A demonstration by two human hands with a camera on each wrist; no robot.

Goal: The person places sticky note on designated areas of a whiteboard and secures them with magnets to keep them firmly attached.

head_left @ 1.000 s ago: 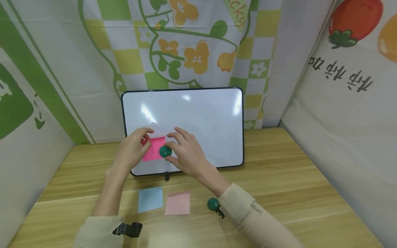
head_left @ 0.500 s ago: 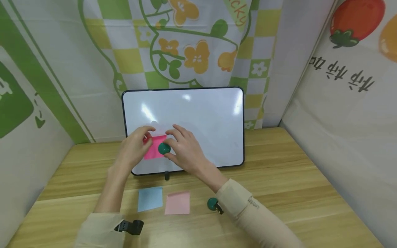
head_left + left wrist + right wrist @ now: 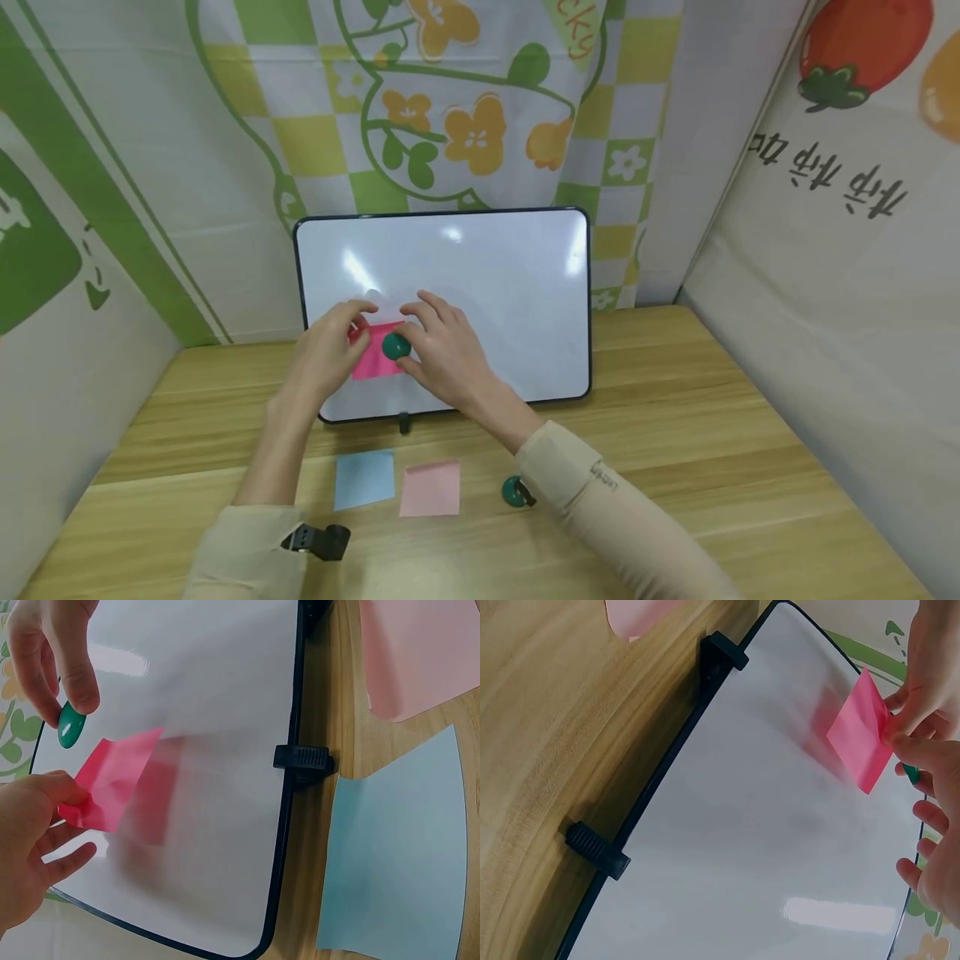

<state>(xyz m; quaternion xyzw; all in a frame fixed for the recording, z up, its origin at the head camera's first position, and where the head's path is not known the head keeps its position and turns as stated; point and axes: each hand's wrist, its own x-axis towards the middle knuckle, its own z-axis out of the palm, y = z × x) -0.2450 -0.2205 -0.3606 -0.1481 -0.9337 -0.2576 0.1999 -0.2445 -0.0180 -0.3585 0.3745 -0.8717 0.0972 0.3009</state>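
A bright pink sticky note [image 3: 120,780] is pinched at its upper edge by my left hand [image 3: 324,350]. In the left wrist view it stands off the whiteboard [image 3: 495,308] and throws a shadow on it. My right hand [image 3: 450,354] pinches a round green magnet [image 3: 396,346] between thumb and fingers. The magnet overlaps the note's right part in the head view; the left wrist view shows it a little apart from the note, near its upper side. Part of the magnet is hidden by fingers in the right wrist view [image 3: 910,773].
The black-framed whiteboard leans on black feet [image 3: 304,759] at the table's back. On the wooden table [image 3: 675,467] before it lie a blue sticky note [image 3: 364,480], a pale pink sticky note [image 3: 431,488] and a second green magnet [image 3: 513,492], close by my right sleeve [image 3: 570,467].
Both hands have moved slightly up the whiteboard, carrying the bright pink note and the green magnet. The magnet has shifted a little left. The things on the table stay where they were.
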